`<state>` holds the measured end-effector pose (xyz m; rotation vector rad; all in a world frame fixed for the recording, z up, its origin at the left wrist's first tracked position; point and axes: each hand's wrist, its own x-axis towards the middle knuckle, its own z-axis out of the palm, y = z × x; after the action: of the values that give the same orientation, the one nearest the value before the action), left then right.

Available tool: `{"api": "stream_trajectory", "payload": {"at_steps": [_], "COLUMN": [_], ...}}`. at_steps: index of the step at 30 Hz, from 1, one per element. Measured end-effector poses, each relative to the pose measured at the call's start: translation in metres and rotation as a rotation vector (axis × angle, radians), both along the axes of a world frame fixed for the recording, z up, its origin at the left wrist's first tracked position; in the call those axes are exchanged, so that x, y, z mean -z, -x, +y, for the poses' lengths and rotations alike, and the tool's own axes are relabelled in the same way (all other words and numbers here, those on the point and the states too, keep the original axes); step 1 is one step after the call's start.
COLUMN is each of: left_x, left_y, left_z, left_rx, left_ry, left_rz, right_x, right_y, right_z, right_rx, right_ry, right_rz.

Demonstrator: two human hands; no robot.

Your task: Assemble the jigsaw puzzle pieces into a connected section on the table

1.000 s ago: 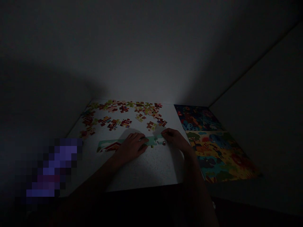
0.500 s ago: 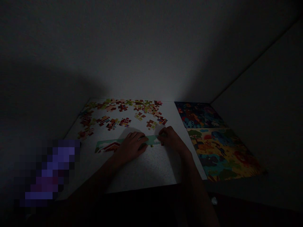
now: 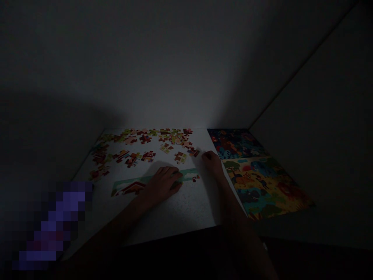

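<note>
A joined strip of jigsaw puzzle (image 3: 128,188), teal at the top with a red roof and white clouds, lies across the white table. My left hand (image 3: 164,182) rests palm down over its middle, the fingers stretched toward its right part and the thumb apart. The hand covers some of the strip. To the right of the strip's end, my right hand (image 3: 212,162) is held with its fingers curled together. Whatever may be in those fingers is hidden. A dark red puzzle piece (image 3: 193,151) lies just left of the right hand.
Loose puzzle pieces (image 3: 142,136) spread along the back and left of the white table (image 3: 180,217). Two finished puzzles lie at the right: a dark blue one (image 3: 236,143) behind a yellow animal scene (image 3: 271,186). A blurred-out purple object (image 3: 55,225) is at the lower left. Walls enclose the table.
My right hand has left the strip's right end, moving back and to the right, and its fingers are more curled. My left hand stays on the strip. The view has shifted slightly.
</note>
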<state>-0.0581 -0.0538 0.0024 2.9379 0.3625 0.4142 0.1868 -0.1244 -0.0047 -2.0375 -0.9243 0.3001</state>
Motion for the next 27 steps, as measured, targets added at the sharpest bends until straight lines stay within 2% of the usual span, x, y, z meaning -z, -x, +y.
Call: {"api": "stream_trajectory", "payload": {"at_steps": [4,8,10,15,18,20,25,27], "left_x": [-0.001,0.000,0.001,0.005,0.003,0.002,0.004,0.007], "left_y": [-0.033,-0.056,-0.059,-0.053,-0.052,-0.052,-0.052,-0.051], "left_z": [-0.014,-0.023,-0.023,-0.019,-0.019,-0.020,-0.021,-0.020], "left_rx": [0.051,0.002,-0.005,0.035,0.045,0.047,0.051,0.048], "left_ry": [-0.023,-0.039,-0.021,0.046,0.068,0.076,0.060,0.051], "left_rz": [0.002,0.003,-0.015,-0.043,-0.029,-0.021,-0.039,-0.058], "right_x": [-0.002,-0.006,-0.004,0.008,0.014,0.017,0.020,0.017], "right_y": [-0.006,-0.005,-0.008,-0.020,-0.023,-0.023,-0.020,-0.018], "right_z": [0.021,0.048,0.055,0.052,0.050,0.051,0.057,0.058], "right_rx": [-0.024,-0.017,-0.036,-0.257,-0.305,-0.277,-0.049,-0.026], "right_ry": [0.071,0.154,0.177,0.215,0.245,0.224,0.129,0.074], "right_rz": [-0.018,-0.119,-0.195,-0.355,-0.410,-0.404,-0.415,-0.418]}}
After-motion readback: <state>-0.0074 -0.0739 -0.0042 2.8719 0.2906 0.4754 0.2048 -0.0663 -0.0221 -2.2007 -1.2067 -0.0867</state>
